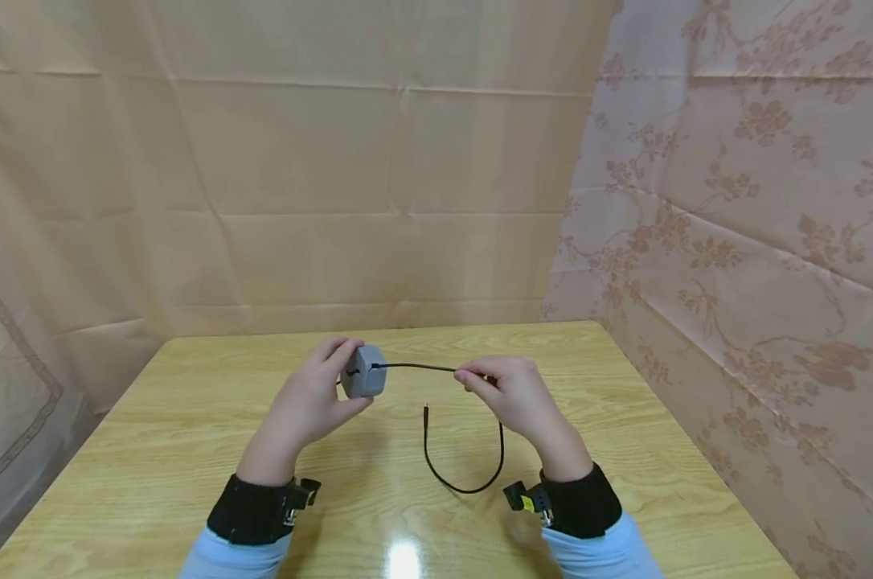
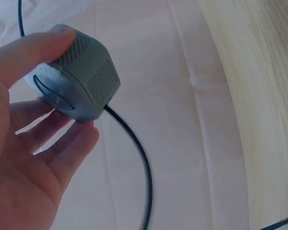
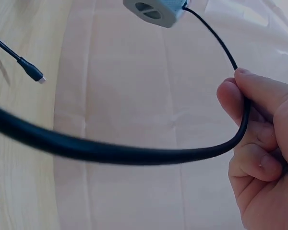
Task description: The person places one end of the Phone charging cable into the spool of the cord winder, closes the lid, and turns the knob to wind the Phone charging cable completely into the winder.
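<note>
My left hand (image 1: 308, 406) holds a small grey block-shaped device (image 1: 366, 372) above the table, thumb on one side and fingers on the other. Textured panels cover the device (image 2: 89, 76) in the left wrist view, and a thin dark cord loop (image 2: 53, 92) lies across one face. From its corner runs a black cable (image 1: 415, 366), nearly straight, to my right hand (image 1: 519, 398), which pinches it between thumb and index finger. Past that pinch the cable hangs in a U, ending in a small plug (image 3: 32, 71) with a metal tip. The exact kind of device is unclear.
Beneath both hands is a light wood-grain table (image 1: 154, 466). A beige cloth (image 1: 299, 161) hangs behind it, and a pink floral cloth (image 1: 733, 201) along the right side. Each wrist wears a black band with a small camera.
</note>
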Tool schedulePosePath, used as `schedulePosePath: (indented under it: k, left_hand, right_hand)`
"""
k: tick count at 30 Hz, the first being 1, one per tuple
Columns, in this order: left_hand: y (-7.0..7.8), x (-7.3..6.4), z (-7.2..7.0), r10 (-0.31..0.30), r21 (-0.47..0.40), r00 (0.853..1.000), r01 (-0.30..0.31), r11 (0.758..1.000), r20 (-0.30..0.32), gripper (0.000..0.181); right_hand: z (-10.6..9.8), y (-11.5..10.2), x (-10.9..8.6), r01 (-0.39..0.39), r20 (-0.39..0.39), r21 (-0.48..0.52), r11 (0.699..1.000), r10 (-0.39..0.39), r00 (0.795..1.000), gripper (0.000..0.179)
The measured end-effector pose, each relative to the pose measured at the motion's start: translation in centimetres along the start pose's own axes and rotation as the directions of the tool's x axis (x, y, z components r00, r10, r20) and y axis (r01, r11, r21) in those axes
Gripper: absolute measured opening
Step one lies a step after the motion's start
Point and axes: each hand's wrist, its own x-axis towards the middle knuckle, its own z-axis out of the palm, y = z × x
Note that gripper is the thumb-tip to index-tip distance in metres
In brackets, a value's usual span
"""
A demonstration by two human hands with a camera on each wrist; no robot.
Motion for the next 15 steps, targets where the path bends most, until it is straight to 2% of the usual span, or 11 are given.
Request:
schedulePosePath:
  k: [5, 15]
  left_hand:
    - [0.1, 0.09, -0.12, 0.0, -0.046, 1.0, 0.001, 0.999, 0.013, 0.079]
    - [0.74, 0.18, 0.1, 0.019, -0.06, 1.0, -0.018, 0.998, 0.021, 0.08]
  right_hand:
    - [0.13, 0.22, 0.08, 0.022, -0.006, 0.018, 1.0, -0.022, 1.0, 0.013]
    - [0.22, 0.24, 0.14, 0.007, 0.023, 0.033, 0.999, -0.008, 1.0, 0.013]
